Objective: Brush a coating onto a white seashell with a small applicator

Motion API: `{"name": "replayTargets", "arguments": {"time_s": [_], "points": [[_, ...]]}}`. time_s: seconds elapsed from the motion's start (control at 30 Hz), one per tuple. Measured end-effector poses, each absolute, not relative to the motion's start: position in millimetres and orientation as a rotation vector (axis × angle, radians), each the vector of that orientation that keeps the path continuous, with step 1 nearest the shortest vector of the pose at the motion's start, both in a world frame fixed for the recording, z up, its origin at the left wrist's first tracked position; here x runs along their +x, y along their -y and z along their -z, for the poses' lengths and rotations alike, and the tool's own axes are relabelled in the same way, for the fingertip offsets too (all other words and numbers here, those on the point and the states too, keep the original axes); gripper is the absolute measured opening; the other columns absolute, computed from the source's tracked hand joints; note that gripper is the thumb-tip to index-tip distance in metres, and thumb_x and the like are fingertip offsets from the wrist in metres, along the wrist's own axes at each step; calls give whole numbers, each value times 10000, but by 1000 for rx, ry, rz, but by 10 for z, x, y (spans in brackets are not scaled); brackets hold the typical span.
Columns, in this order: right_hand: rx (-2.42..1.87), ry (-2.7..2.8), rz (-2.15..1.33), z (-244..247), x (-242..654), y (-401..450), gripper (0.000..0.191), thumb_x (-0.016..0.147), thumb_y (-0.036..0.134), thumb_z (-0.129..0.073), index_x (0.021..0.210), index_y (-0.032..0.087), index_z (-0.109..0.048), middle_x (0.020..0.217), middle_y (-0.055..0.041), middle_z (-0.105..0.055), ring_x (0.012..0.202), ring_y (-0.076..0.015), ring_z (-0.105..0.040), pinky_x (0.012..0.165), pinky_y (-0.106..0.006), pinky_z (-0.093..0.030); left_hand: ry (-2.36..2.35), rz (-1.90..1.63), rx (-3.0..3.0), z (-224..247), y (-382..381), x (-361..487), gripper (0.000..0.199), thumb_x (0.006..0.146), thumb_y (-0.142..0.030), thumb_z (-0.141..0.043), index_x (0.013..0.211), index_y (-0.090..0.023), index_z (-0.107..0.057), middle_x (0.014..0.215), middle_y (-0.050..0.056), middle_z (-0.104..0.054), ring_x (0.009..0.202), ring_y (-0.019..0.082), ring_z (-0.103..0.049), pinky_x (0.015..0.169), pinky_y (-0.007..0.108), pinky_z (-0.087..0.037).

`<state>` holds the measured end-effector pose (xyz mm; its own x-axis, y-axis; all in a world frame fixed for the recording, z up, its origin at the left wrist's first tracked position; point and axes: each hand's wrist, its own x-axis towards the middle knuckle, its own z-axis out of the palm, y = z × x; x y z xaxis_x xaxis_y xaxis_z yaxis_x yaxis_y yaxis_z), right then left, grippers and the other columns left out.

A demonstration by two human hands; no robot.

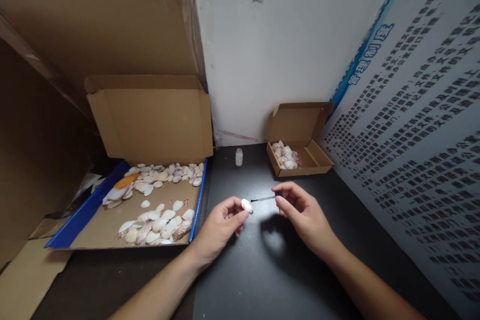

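Observation:
Between the thumb and fingers of my left hand [224, 220] is a small white seashell [246, 205]. My right hand [300, 210] pinches the dark cap of a thin applicator brush [264, 199]. The brush lies level and points left, its dark tip close to the shell's right edge; whether they touch I cannot tell. Farther back on the dark table stands a small clear glass bottle [239, 158] with a white label and no cap on it.
On the left, an open blue-sided cardboard box [101, 225] holds many loose shells and an orange piece [126, 180]. A smaller open cardboard box [311, 159] with shells stands at the back right. Walls close off the back and the right, the latter with printed text.

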<state>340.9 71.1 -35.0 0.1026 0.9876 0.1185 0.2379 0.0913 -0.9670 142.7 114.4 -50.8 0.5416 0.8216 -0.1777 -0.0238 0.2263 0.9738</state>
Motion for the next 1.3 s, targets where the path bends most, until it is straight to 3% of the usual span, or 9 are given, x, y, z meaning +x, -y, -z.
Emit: {"name": "replayTargets", "arguments": {"time_s": [0.2,0.57,0.73,0.9,1.07,1.3], "points": [[-1397,1411,-823,363,3380,-701,246,876,370,-567,1001,160,-594,735,6,-465,656,-139,-465,628,-272,-389,-802,-685,1231,496,-1144,1424,325,809,-456,-640,870,-155,-535,673,-53,-412,549,63,-372,517,200,-303],[-1420,1403,-760,348,3380,-680,238,884,371,-561,994,163,-598,723,6,-474,668,-145,-480,648,-278,-401,-793,-677,1230,498,-1135,1419,316,812,-456,-633,871,-164,-527,671,-55,-398,542,64,-360,503,196,-307],[-1349,1404,-903,350,3373,-683,249,895,394,-542,1006,175,-587,736,4,-477,653,-146,-488,628,-278,-413,-800,-671,1213,504,-1146,1419,316,824,-456,-625,869,-157,-536,656,-56,-399,526,59,-363,496,197,-295],[-1428,1398,-759,337,3382,-684,222,883,368,-563,987,174,-598,718,5,-469,670,-151,-477,647,-279,-403,-790,-683,1162,539,-1153,1412,308,831,-441,-635,920,-153,-571,651,-59,-402,511,47,-349,492,198,-271],[-1325,1394,-874,341,3387,-682,234,899,380,-540,1007,178,-586,714,11,-464,640,-143,-483,616,-268,-409,-790,-686,1138,549,-1154,1411,306,818,-432,-657,913,-153,-575,640,-61,-407,509,44,-350,495,199,-265],[-1384,1395,-773,346,3394,-695,220,896,368,-548,989,174,-595,711,10,-460,642,-142,-477,615,-268,-405,-787,-686,1113,536,-1148,1410,308,815,-430,-659,921,-152,-584,627,-65,-401,498,44,-338,487,204,-257]]}}
